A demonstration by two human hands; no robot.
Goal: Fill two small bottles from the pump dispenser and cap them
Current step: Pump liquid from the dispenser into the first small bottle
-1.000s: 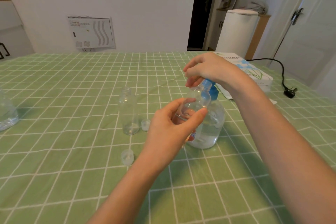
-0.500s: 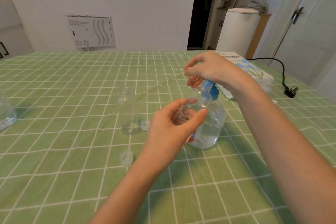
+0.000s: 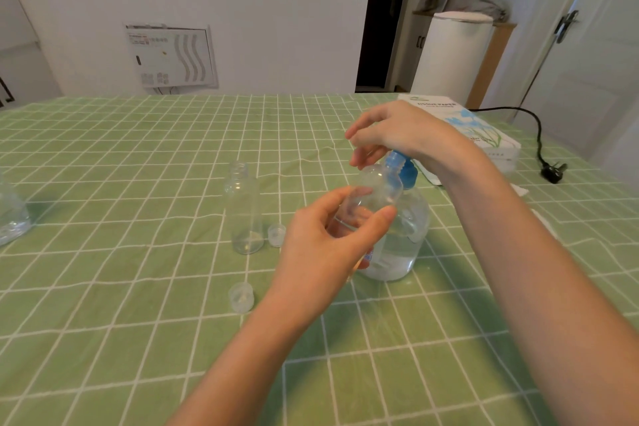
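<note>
ok so the dispenser point(image 3: 403, 239) sits on the green checked table point(image 3: 138, 183), clear body, roughly half full of clear liquid, blue pump head point(image 3: 401, 168) on top; left hand point(image 3: 321, 242) has a small clear bottle point(image 3: 375, 188) pinched between thumb and curled fingers, held up right in front of the dispenser and tilted so its mouth points at the pump; can't tell if the mouth actually touches the nozzle; right hand point(image 3: 397, 135) is on top of the pump head, palm over it, fingers loose and a bit spread, not wrapped around anything; second bottle point(image 3: 244, 214) stands upright and uncapped, left of the dispenser, well apart from it; a clear cap point(image 3: 276, 234) lies just beside that one, on the dispenser side; other cap point(image 3: 241, 297) lies left of the dispenser and nearer the person; tissue box point(image 3: 484, 137) is behind the dispenser to the right, with a black plug point(image 3: 553, 172) further right
</note>
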